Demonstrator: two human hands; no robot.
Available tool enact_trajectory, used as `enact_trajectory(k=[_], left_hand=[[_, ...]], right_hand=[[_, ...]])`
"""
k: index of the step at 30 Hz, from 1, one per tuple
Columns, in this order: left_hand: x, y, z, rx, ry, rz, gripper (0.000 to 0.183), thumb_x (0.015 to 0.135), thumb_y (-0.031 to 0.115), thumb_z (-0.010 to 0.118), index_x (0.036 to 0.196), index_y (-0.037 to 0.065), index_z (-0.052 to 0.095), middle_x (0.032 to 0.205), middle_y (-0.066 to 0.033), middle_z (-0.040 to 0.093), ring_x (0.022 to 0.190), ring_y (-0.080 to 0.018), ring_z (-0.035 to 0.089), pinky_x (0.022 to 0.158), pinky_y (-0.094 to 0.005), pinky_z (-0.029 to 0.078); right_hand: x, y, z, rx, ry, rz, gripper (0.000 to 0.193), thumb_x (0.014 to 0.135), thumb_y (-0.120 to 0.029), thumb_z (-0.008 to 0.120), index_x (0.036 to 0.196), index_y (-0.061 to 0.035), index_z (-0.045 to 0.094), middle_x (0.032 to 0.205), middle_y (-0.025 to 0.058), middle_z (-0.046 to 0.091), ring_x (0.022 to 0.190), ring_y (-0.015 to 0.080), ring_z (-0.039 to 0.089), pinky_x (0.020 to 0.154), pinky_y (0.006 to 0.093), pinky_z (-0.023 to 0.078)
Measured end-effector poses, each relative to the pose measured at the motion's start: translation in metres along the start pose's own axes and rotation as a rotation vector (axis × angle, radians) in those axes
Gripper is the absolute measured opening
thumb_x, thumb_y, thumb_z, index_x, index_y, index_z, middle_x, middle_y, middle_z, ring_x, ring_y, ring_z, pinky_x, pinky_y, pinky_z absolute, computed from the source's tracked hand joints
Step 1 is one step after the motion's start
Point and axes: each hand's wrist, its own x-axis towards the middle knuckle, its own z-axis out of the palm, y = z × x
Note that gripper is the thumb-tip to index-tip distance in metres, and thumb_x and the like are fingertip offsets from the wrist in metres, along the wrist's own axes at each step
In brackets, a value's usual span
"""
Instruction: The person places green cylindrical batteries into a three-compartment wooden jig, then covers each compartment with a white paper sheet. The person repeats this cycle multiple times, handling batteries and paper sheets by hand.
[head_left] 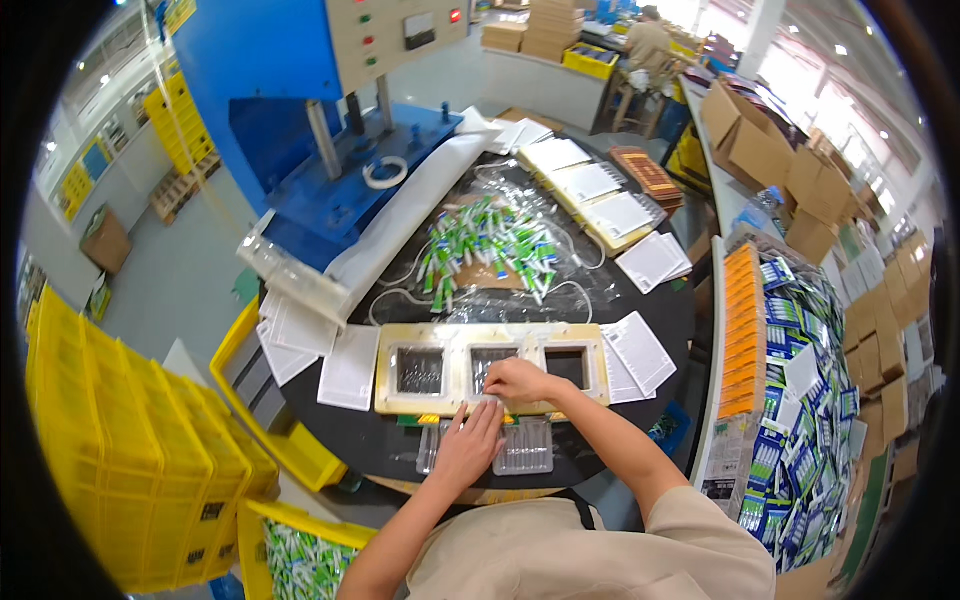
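A cream-coloured frame fixture (458, 370) with three rectangular windows lies across the near part of a black table. My right hand (520, 381) is closed in a pinch over the near edge of its middle window; what its fingertips hold is hidden. Just nearer to me, my left hand (470, 443) rests with fingers stretched out, touching the fixture's near edge. Beneath and beside it are ribbed clear plastic blister trays (525, 447). Clear plastic also shows inside the left window. Beyond the fixture lies a heap of green-and-white tubes (487, 250).
White printed cards (348, 368) lie on both sides of the fixture. A second fixture (587, 190) carrying cards is at the far right. A blue press (330, 170) stands at the back left, yellow crates (130, 450) at the left. Blue-and-green packages (795, 400) fill a bin on the right.
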Motion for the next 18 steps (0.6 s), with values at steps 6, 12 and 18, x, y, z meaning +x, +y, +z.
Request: enact_trajectory(k=[6, 12, 18], left_hand=[[0.01, 0.005, 0.018, 0.116, -0.067, -0.062, 0.063, 0.099, 0.043, 0.059, 0.144, -0.001, 0.053, 0.145, -0.0148, 0.057, 0.135, -0.026, 0.052, 0.117, -0.0503, 0.034], [0.021, 0.01, 0.008, 0.101, -0.108, -0.105, 0.062, 0.097, 0.044, 0.062, 0.14, 0.0, 0.055, 0.141, -0.0138, 0.059, 0.131, -0.026, 0.054, 0.116, -0.0518, 0.034], [0.042, 0.006, 0.005, -0.032, -0.024, -0.131, 0.059, 0.096, 0.04, 0.066, 0.142, 0.004, 0.054, 0.145, -0.0138, 0.052, 0.137, -0.0271, 0.049, 0.119, -0.0525, 0.029]], right_hand=[[-0.009, -0.027, -0.008, 0.008, 0.077, 0.129, 0.015, 0.088, -0.017, 0.069, 0.093, -0.0041, 0.075, 0.091, 0.014, 0.072, 0.088, 0.0322, 0.07, 0.078, 0.0411, 0.055], [-0.1, -0.05, -0.069, -0.076, 1.108, 0.16, 0.01, 0.086, 0.007, 0.068, 0.092, -0.0001, 0.07, 0.087, 0.0139, 0.065, 0.078, 0.0245, 0.064, 0.066, 0.033, 0.053], [-0.132, -0.029, -0.013, -0.634, 0.722, 0.09, 0.015, 0.081, -0.003, 0.062, 0.095, -0.0005, 0.065, 0.116, 0.0128, 0.071, 0.109, 0.0295, 0.068, 0.085, 0.0384, 0.057]])
